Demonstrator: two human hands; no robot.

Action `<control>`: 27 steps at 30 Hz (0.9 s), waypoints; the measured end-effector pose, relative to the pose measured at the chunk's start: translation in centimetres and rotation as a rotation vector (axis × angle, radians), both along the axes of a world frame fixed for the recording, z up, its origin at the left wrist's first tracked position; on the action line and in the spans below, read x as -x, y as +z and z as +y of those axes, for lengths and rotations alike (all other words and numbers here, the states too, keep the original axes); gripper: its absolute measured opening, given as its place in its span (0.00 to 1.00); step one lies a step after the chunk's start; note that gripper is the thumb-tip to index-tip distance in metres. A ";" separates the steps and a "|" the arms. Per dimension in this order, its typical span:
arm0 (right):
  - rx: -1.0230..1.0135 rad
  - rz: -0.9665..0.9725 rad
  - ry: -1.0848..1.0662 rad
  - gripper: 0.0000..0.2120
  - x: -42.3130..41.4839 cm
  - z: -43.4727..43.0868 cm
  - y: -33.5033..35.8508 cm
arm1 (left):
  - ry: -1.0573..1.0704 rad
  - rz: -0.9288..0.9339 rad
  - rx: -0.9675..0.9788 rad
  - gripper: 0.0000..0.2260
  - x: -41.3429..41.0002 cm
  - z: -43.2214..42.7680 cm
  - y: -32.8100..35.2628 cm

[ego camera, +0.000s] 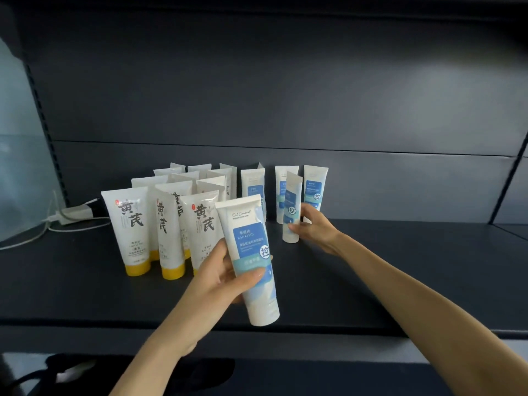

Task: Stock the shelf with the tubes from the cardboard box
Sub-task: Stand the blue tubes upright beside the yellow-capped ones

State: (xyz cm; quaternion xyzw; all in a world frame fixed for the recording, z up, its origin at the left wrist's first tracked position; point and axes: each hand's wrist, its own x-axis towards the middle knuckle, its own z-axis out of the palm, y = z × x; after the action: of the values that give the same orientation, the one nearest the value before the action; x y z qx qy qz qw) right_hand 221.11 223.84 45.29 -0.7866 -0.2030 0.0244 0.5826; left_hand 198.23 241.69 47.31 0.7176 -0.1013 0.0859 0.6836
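Note:
My left hand (228,277) grips a white tube with a blue label (251,252), held tilted above the front of the dark shelf (385,267). Farther back, my right hand (314,224) holds a second blue-label tube (292,207) standing cap-down on the shelf. Three more blue-label tubes (314,187) stand behind it. Several white tubes with yellow caps (134,224) stand in rows to the left. The cardboard box is out of view.
A white power strip with cables (71,215) lies at the shelf's back left, next to a glass panel (20,167). The shelf's front edge (285,328) runs below my hands. Bare shelf surface stretches to the right of the blue tubes.

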 end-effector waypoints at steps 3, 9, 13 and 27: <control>0.029 -0.036 -0.037 0.22 -0.6 0.3 -0.1 | -0.018 0.013 0.004 0.24 -0.1 0.1 0.0; 0.057 -0.068 -0.092 0.22 -1.3 1.0 -0.4 | -0.028 0.028 -0.001 0.24 -0.2 0.1 -0.3; 0.049 -0.086 -0.131 0.19 -1.8 1.2 -0.6 | -0.014 0.013 -0.003 0.17 -0.2 0.0 0.0; -0.284 0.019 -0.261 0.10 3.3 -0.3 1.3 | 0.041 0.017 0.157 0.19 -1.2 -0.9 0.7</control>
State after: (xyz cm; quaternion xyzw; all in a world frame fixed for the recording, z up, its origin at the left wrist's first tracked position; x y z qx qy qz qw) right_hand 217.80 223.56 46.58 -0.7160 -0.0954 -0.0728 0.6878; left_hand 199.41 240.81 47.99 0.6646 -0.0736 0.1014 0.7366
